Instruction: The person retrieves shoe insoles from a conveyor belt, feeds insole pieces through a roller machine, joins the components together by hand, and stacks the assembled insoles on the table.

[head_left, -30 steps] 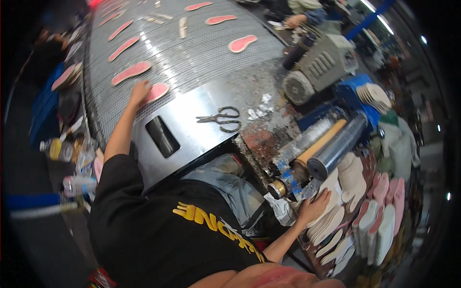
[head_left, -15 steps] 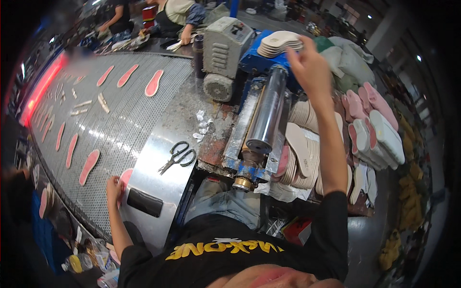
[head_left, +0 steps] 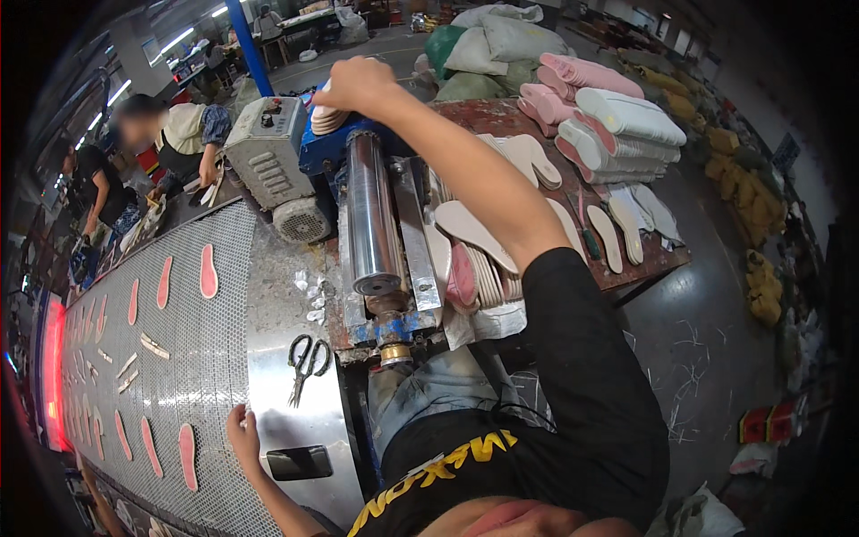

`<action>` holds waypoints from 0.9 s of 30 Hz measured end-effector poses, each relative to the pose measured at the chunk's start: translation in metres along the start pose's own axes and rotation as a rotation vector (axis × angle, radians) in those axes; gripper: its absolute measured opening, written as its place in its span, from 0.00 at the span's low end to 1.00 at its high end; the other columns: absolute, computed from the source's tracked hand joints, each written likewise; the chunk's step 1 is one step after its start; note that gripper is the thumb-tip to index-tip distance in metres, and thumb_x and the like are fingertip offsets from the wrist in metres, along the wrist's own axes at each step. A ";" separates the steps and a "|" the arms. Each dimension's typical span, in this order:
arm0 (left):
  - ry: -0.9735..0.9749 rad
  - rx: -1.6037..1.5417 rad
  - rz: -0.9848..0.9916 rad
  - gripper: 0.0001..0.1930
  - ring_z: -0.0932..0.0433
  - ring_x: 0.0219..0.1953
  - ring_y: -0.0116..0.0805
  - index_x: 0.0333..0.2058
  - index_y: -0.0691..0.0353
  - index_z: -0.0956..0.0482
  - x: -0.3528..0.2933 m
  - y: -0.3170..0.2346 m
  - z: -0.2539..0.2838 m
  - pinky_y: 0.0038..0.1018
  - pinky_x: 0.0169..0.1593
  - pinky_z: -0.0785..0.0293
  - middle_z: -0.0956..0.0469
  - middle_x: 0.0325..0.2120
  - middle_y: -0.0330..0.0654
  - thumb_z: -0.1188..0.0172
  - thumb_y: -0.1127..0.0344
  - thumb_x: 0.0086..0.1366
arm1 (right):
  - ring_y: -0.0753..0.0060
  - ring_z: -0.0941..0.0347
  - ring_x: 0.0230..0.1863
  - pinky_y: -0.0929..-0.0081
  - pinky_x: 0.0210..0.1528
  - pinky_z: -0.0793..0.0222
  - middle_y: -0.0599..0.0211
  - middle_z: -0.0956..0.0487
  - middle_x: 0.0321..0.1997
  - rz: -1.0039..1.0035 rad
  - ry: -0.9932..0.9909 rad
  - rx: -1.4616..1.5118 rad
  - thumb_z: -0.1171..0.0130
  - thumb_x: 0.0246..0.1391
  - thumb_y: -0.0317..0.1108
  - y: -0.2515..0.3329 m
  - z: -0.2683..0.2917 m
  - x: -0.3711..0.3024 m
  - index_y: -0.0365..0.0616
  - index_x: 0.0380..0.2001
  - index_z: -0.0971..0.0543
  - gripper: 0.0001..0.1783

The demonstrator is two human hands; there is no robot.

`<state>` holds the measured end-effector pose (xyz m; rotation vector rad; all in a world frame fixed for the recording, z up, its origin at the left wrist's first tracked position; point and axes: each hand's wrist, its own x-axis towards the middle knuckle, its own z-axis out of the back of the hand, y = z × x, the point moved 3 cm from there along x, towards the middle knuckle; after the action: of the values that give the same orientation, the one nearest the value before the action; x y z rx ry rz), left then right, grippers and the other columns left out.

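My right hand point(head_left: 361, 82) reaches far over the roller machine and grips the beige insoles point(head_left: 327, 119) stacked on its blue top. The fingers curl over the far side of the stack, so how many insoles they hold is hidden. Below that stack lies the shiny metal roller point(head_left: 369, 215). At the conveyor's near edge my left hand point(head_left: 242, 436) hovers beside the metal plate point(head_left: 309, 385), fingers loosely bent and apart, with nothing visible in them. Closest to it are a black phone point(head_left: 300, 463) and black scissors point(head_left: 307, 367), both on the plate.
Pink-topped insoles point(head_left: 187, 456) lie in rows on the mesh conveyor point(head_left: 210, 349). A grey motor box point(head_left: 267, 148) stands left of the roller. Insole stacks point(head_left: 479, 268) crowd the table to its right, with pink and white bundles point(head_left: 631, 116) behind. A co-worker point(head_left: 183, 134) works at the far left.
My view has turned to the right. My right hand has closed over the insole stack on the machine. My left hand no longer touches the pink insole at the plate's edge.
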<state>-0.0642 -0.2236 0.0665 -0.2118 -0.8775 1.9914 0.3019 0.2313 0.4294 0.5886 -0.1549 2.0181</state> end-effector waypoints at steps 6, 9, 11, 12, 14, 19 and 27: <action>0.236 -0.177 -0.013 0.16 0.24 0.46 0.36 0.46 0.67 0.25 0.018 -0.070 -0.041 0.29 0.49 0.29 0.22 0.42 0.45 0.42 0.71 0.59 | 0.84 0.32 0.24 0.87 0.22 0.35 0.71 0.25 0.30 -0.042 -0.240 1.310 0.48 0.56 0.35 -0.092 0.007 -0.064 0.44 0.51 0.26 0.19; 0.406 -0.438 -0.016 0.13 0.23 0.42 0.29 0.44 0.68 0.22 0.046 -0.132 -0.063 0.24 0.47 0.28 0.20 0.37 0.42 0.42 0.71 0.60 | 0.84 0.30 0.26 0.86 0.24 0.33 0.69 0.22 0.39 -0.291 -0.317 1.245 0.55 0.59 0.36 -0.179 0.024 -0.167 0.40 0.49 0.25 0.19; 0.475 -0.519 -0.055 0.13 0.23 0.41 0.27 0.44 0.68 0.23 0.063 -0.161 -0.063 0.23 0.47 0.28 0.20 0.37 0.41 0.41 0.71 0.61 | 0.91 0.35 0.18 0.92 0.17 0.43 0.65 0.20 0.38 -0.447 -0.543 1.416 0.55 0.60 0.34 -0.202 0.005 -0.222 0.36 0.51 0.27 0.19; 0.513 -0.546 -0.071 0.14 0.23 0.41 0.27 0.45 0.68 0.23 0.072 -0.174 -0.062 0.23 0.47 0.28 0.20 0.38 0.41 0.41 0.70 0.61 | 0.91 0.42 0.14 0.92 0.14 0.47 0.69 0.21 0.30 -0.599 -0.527 1.362 0.55 0.56 0.35 -0.195 0.011 -0.244 0.35 0.48 0.25 0.20; 0.560 -0.544 -0.280 0.17 0.23 0.43 0.28 0.47 0.67 0.24 0.093 -0.230 -0.057 0.24 0.48 0.28 0.21 0.40 0.42 0.39 0.69 0.60 | 0.90 0.42 0.13 0.89 0.12 0.49 0.72 0.23 0.27 -0.582 -0.525 1.407 0.55 0.56 0.32 -0.234 -0.008 -0.279 0.33 0.47 0.25 0.19; 0.644 -0.478 -0.607 0.32 0.32 0.59 0.38 0.57 0.63 0.32 0.141 -0.342 -0.066 0.34 0.61 0.37 0.31 0.56 0.46 0.33 0.60 0.55 | 0.91 0.42 0.13 0.91 0.11 0.51 0.74 0.26 0.23 -0.637 -0.391 1.276 0.57 0.55 0.30 -0.188 -0.036 -0.269 0.35 0.49 0.25 0.20; 0.755 -0.148 -1.089 0.48 0.38 0.63 0.43 0.62 0.58 0.38 0.176 -0.388 -0.069 0.37 0.65 0.41 0.40 0.63 0.48 0.28 0.47 0.45 | 0.89 0.41 0.15 0.91 0.14 0.50 0.70 0.27 0.24 -0.400 -0.023 1.499 0.51 0.61 0.34 -0.078 -0.035 -0.277 0.35 0.52 0.28 0.19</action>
<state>0.1332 0.0776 0.3037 -0.4205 -0.4533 0.7246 0.4660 0.0637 0.2589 1.3750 1.4485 1.4222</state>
